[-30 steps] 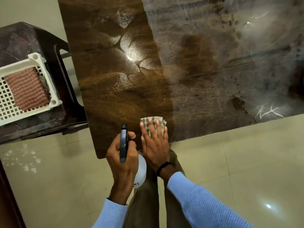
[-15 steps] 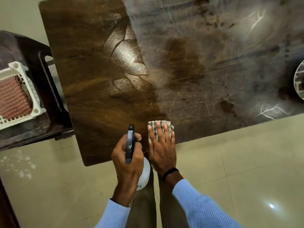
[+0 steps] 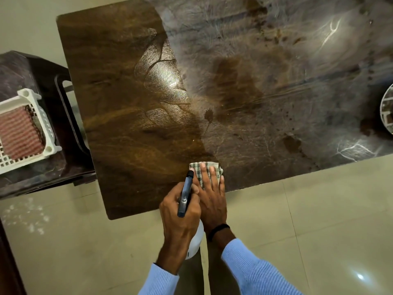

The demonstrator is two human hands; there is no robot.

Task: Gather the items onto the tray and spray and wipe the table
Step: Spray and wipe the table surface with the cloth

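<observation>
A glossy brown wooden table (image 3: 131, 116) fills the upper view, wet and streaked on its right part. My right hand (image 3: 212, 196) lies flat with straight fingers on a folded green-checked cloth (image 3: 214, 168) at the table's near edge. Just left of it, my left hand (image 3: 180, 222) grips a spray bottle (image 3: 187, 193) with a dark blue head and a white body; its nozzle points toward the table, close beside the cloth.
A white lattice tray (image 3: 45, 128) holding a red-checked cloth (image 3: 20, 133) sits on a dark plastic chair (image 3: 63, 99) at the left. A round white object (image 3: 388, 111) shows at the table's right edge. Pale tiled floor (image 3: 297, 220) lies below.
The view has shifted, so the table and tray sit further left. Both hands stay together at the near edge; the cloth under my right hand has slid a little to the right.
</observation>
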